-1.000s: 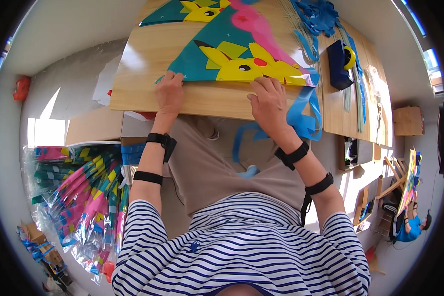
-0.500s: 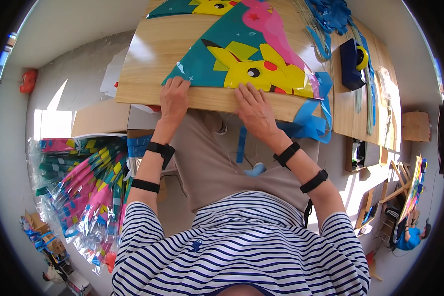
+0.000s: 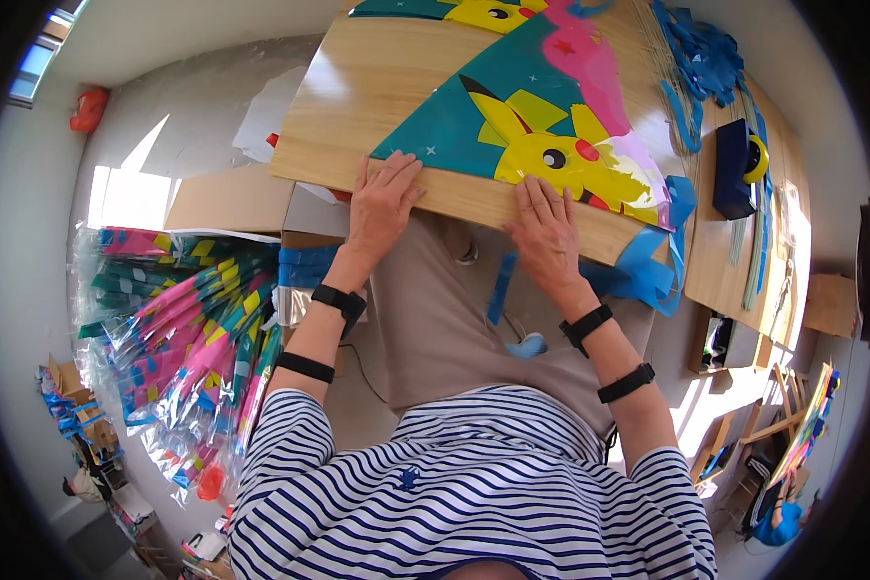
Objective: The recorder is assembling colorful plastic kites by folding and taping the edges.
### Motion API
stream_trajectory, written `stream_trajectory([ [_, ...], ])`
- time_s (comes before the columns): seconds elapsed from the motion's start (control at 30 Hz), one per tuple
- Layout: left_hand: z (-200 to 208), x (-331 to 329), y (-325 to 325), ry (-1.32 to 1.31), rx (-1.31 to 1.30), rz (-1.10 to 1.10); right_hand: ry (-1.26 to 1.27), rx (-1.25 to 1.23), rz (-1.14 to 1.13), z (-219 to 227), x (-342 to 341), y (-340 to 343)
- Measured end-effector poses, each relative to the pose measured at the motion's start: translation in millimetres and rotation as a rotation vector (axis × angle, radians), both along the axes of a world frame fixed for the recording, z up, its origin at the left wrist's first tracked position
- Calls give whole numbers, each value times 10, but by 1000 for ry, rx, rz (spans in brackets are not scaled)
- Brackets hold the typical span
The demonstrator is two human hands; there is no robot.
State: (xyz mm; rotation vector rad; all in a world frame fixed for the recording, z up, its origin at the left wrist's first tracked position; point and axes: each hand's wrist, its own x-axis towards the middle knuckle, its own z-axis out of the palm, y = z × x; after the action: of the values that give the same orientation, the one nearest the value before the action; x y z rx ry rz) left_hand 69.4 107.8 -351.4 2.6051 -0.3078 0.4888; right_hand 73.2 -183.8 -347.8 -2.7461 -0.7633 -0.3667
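One triangular cartoon-print plastic sheet (image 3: 541, 114) flat on the bench (image 3: 367, 92), lower edge near bench front. Left hand (image 3: 382, 205), fingers outstretched, at its left corner; right hand (image 3: 548, 237) likewise, at lower edge. Neither visibly grips anything.

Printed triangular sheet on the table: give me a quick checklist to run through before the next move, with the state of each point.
1. Left hand at the sheet's near left corner: ok, fingertips at the edge.
2. Right hand on the sheet's near edge: ok, fingers laid along the yellow figure.
3. Sheet apart from the tape dispenser: ok, the dispenser stands off to the right.
4. Right corner clear of the blue strip: not ok, the strip lies against that corner and hangs off the table.
5. Underside of the sheet free of folds: cannot tell, it is hidden.
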Motion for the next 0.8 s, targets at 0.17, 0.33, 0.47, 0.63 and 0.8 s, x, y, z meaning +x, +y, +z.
stream_trajectory([
  [0.17, 45, 11, 93, 52, 29, 4, -4, -14, 2, 21, 9, 12],
  [0.33, 3, -68, 204, -50, 75, 67, 4, -5, 5, 55, -8, 29],
  [0.47, -34, -121, 256, -32, 61, 96, 0, 6, 4, 30, -23, 30],
  [0.63, 152, -25, 301, 137, 78, 113, 5, 36, 5, -17, -20, 31],
  [0.8, 382, 38, -170, 35, 186, -20, 4, 72, -20, -50, -37, 33],
])
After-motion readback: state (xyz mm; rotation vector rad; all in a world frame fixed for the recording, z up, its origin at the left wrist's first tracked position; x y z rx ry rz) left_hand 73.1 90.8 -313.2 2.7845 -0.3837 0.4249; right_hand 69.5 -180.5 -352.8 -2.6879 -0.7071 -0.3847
